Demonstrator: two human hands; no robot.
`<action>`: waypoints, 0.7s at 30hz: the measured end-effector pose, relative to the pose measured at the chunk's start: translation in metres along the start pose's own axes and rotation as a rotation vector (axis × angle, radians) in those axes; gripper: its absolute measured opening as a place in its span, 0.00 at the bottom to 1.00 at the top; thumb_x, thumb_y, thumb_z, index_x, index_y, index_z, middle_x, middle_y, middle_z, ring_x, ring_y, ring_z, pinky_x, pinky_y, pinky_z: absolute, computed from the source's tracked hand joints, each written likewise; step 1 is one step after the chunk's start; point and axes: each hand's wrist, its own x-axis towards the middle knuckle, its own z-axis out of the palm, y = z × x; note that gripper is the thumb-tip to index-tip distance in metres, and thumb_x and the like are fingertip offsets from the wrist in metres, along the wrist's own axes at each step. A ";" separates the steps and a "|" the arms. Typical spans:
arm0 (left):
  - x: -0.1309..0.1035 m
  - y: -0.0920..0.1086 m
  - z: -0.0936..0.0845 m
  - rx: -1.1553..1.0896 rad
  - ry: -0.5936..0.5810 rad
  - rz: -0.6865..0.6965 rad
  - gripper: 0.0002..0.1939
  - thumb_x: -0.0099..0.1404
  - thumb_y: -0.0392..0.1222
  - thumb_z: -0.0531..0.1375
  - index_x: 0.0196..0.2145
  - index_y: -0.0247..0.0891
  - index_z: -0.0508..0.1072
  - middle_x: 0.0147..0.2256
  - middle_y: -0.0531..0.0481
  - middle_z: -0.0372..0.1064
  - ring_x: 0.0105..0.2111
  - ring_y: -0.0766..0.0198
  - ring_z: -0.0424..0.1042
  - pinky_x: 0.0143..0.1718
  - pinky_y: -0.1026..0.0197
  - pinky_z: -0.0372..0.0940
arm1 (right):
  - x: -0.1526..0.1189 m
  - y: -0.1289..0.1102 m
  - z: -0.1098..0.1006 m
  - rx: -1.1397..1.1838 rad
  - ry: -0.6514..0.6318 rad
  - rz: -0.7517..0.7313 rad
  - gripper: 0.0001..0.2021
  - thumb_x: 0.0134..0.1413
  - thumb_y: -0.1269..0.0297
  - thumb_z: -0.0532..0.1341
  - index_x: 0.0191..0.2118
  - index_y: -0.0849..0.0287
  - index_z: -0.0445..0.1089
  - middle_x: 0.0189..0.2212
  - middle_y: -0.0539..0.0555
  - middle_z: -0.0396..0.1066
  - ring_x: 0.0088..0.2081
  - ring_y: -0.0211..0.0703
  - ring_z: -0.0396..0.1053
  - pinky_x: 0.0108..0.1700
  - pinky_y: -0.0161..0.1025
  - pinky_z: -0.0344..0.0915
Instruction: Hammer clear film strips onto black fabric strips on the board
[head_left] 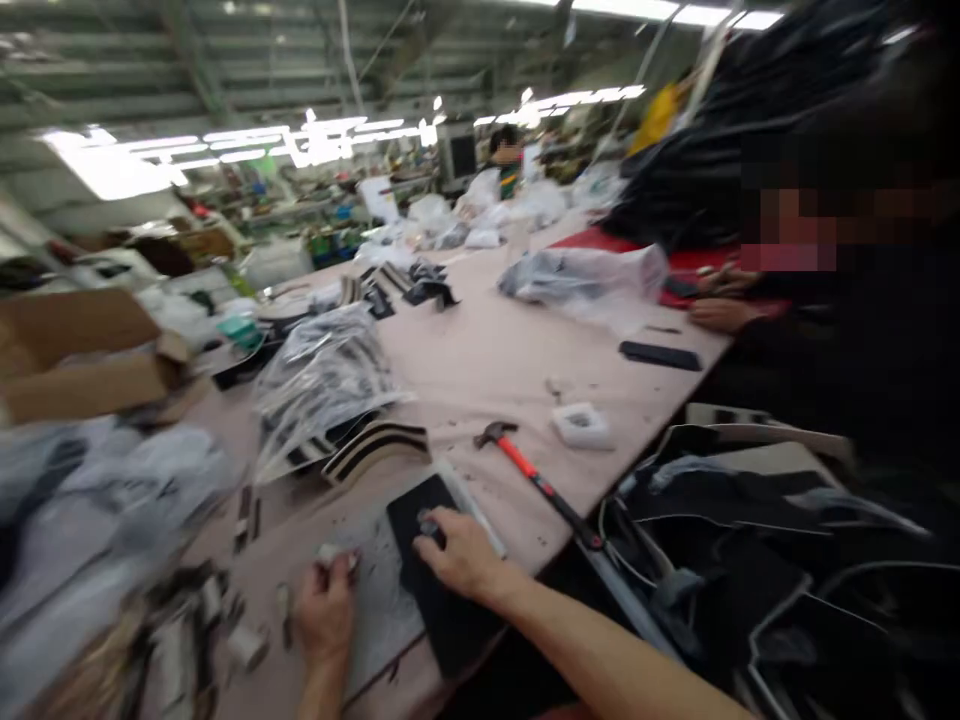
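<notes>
Blur softened most of the scene, and the fingers of the right hand [454, 550] hid much of the small dark piece [427, 522] pinched between them; its exact shape could not be told. The left hand [328, 605] had its thumb and fingers closed on a small pale piece [339, 558], largely covered and too smeared to identify. Both forearms were cut off at the near edge, and the right one crossed over the near right part of the black panel [420, 505], masking its outline there.

The panel was flat, matt and plain, with a straight far end. It lay on a greyish board [382, 620] at the near side of the pinkish table [465, 340], right of the left hand and beneath the right. Its long axis ran from far left to near right, its near end reaching the table's edge.

Farther right lay a hammer [525, 468] with an orange and black handle, its head toward the far left. A striped curved piece [379, 445] lay beyond the panel.
</notes>
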 end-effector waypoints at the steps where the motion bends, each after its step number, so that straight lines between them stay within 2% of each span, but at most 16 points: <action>1: -0.013 -0.017 -0.028 0.025 0.059 -0.057 0.17 0.67 0.52 0.63 0.46 0.37 0.75 0.43 0.43 0.75 0.44 0.53 0.75 0.46 0.51 0.73 | -0.007 -0.002 0.014 0.007 -0.029 0.017 0.15 0.61 0.59 0.63 0.50 0.60 0.72 0.45 0.59 0.75 0.47 0.50 0.74 0.53 0.49 0.69; 3: -0.031 -0.039 -0.064 0.008 0.153 -0.140 0.17 0.63 0.55 0.64 0.41 0.38 0.77 0.36 0.45 0.78 0.40 0.52 0.76 0.43 0.53 0.73 | -0.013 -0.001 0.027 -0.010 -0.053 0.030 0.15 0.59 0.60 0.63 0.49 0.60 0.73 0.43 0.59 0.77 0.46 0.52 0.75 0.52 0.47 0.69; 4: -0.035 -0.046 -0.072 -0.034 0.185 -0.169 0.18 0.61 0.56 0.65 0.38 0.38 0.77 0.34 0.46 0.78 0.38 0.52 0.77 0.41 0.54 0.73 | -0.014 0.001 0.027 -0.026 -0.057 0.025 0.15 0.59 0.59 0.62 0.49 0.60 0.73 0.43 0.59 0.77 0.46 0.52 0.75 0.51 0.46 0.69; 6: -0.036 -0.051 -0.072 -0.150 0.217 -0.216 0.20 0.57 0.58 0.65 0.34 0.37 0.75 0.31 0.46 0.78 0.34 0.53 0.77 0.38 0.55 0.73 | -0.013 0.004 0.022 -0.062 -0.064 0.016 0.15 0.60 0.58 0.61 0.49 0.60 0.72 0.42 0.59 0.78 0.44 0.53 0.76 0.48 0.45 0.70; 8: -0.031 -0.047 -0.058 -0.280 0.210 -0.243 0.22 0.55 0.58 0.67 0.37 0.37 0.74 0.31 0.46 0.78 0.33 0.55 0.78 0.37 0.57 0.73 | -0.012 0.006 0.018 -0.103 -0.061 0.014 0.15 0.61 0.57 0.60 0.48 0.60 0.72 0.40 0.59 0.78 0.42 0.53 0.77 0.46 0.44 0.70; 11: -0.019 -0.029 -0.030 -0.432 0.124 -0.221 0.24 0.55 0.54 0.68 0.43 0.36 0.72 0.34 0.44 0.79 0.35 0.57 0.78 0.39 0.59 0.72 | -0.013 0.009 0.020 -0.138 -0.048 0.001 0.15 0.62 0.57 0.59 0.48 0.60 0.72 0.38 0.58 0.78 0.39 0.51 0.77 0.42 0.42 0.69; 15: 0.003 -0.011 0.001 -0.516 -0.024 -0.165 0.18 0.57 0.51 0.67 0.38 0.37 0.71 0.33 0.44 0.78 0.35 0.58 0.78 0.38 0.61 0.71 | -0.009 0.011 0.023 -0.216 -0.087 -0.032 0.11 0.62 0.61 0.58 0.46 0.60 0.71 0.35 0.57 0.77 0.35 0.49 0.76 0.37 0.39 0.66; 18: 0.013 -0.015 0.016 -0.500 -0.106 -0.155 0.15 0.57 0.49 0.67 0.36 0.37 0.71 0.33 0.44 0.78 0.35 0.58 0.77 0.38 0.60 0.71 | -0.001 0.008 0.017 -0.299 -0.123 -0.086 0.08 0.61 0.62 0.58 0.41 0.59 0.70 0.36 0.58 0.75 0.34 0.48 0.73 0.35 0.40 0.65; 21: 0.014 -0.026 0.023 -0.472 -0.104 -0.162 0.15 0.58 0.49 0.66 0.35 0.37 0.71 0.34 0.44 0.78 0.36 0.58 0.77 0.40 0.59 0.70 | 0.007 0.007 0.009 -0.282 -0.092 -0.204 0.06 0.57 0.62 0.62 0.38 0.59 0.68 0.45 0.62 0.71 0.43 0.51 0.70 0.42 0.43 0.66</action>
